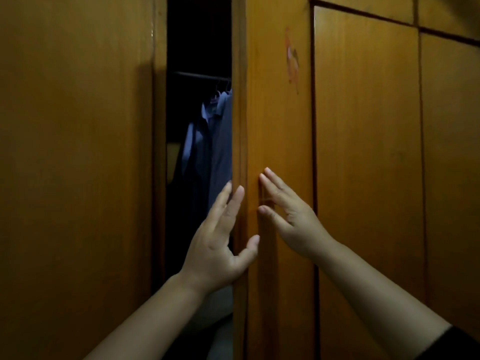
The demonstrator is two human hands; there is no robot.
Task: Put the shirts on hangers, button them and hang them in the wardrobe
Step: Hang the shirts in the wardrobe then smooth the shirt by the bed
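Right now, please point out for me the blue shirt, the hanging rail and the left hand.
blue shirt [207, 146]: head view, on the front below the collar.
hanging rail [200, 76]: head view, on the middle of the dark bar.
left hand [220, 235]: head view, on the back of the hand, at the door's edge.

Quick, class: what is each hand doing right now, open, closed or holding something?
Left hand: open, fingers straight, at the edge of the wardrobe door.
Right hand: open, straight fingers on the door's front.

You stand in a home bedroom, dim light, facing a tall wooden wardrobe with panelled doors, a blue shirt on a hanger inside, rail above.
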